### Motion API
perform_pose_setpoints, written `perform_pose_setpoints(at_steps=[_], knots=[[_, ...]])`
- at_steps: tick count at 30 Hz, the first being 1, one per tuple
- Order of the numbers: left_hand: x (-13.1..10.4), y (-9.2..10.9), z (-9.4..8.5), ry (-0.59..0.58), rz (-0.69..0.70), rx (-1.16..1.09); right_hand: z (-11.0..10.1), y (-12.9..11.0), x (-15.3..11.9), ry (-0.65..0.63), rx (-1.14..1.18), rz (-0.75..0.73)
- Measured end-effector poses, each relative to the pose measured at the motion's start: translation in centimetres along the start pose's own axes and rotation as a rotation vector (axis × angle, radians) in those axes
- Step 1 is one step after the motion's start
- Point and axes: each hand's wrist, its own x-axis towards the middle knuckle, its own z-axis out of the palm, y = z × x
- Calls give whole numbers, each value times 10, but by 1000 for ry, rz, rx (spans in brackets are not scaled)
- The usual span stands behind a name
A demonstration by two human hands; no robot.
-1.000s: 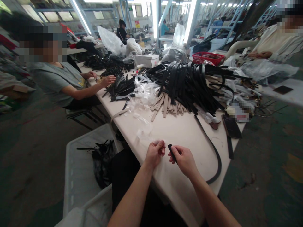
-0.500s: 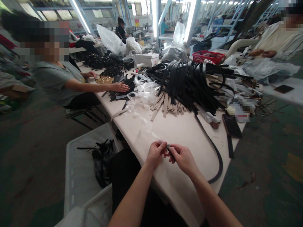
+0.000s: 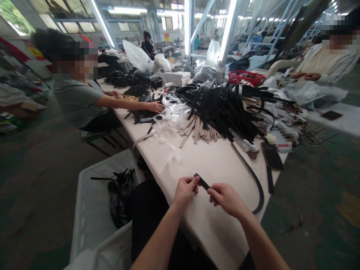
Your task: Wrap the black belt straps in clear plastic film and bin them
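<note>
Above the near part of the pale table (image 3: pixel 208 161), a short stretch of black strap (image 3: pixel 203 182) spans my two hands. My left hand (image 3: pixel 186 190) pinches its tip between thumb and fingers. Around the strap a little farther along, my right hand (image 3: pixel 223 197) is closed. A long black strap (image 3: pixel 257 180) curves over the table's right side toward my right forearm; whether it is the same strap cannot be seen. Beyond my hands lies a large heap of black straps (image 3: pixel 222 105) with beige undersides, and white plastic film (image 3: pixel 176 112) beside it.
A person's hand (image 3: pixel 155 107) rests on black pieces at the left. Below the table's left edge stands a white bin (image 3: pixel 92 202) with a black bundle. A dark flat device (image 3: pixel 272 155) lies at the right edge; a red basket (image 3: pixel 246 77) sits behind.
My hands have moved apart, and more of the black strap shows between them. The pale film at my left fingertips is gone from there. The view has shifted slightly.
</note>
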Motion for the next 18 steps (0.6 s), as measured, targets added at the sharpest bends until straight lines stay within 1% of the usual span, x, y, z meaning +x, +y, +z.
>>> perform_pose_setpoints(at_steps=[3, 5, 9, 11, 13, 16, 17, 18], knots=[[-10, -2, 1, -27, -53, 60, -1, -5, 2, 1, 17, -32], [-16, -2, 3, -61, -70, 76, -2, -9, 4, -39, 60, -50], [-27, -1, 10, -233, -116, 84, -8, -16, 1, -109, 133, -57], [-31, 1, 12, -278, -145, 40, -12, -18, -7, -129, 156, -67], [-34, 4, 11, -243, -153, -26, -18, -17, -18, -150, 152, -76], [-37, 8, 8, -111, -129, -98, -23, -12, -35, -192, 82, -65], [-38, 8, 8, -88, -128, -103, -23, -11, -38, -198, 65, -50], [-39, 8, 9, -93, -137, -95, -21, -10, -39, -201, 64, -35]])
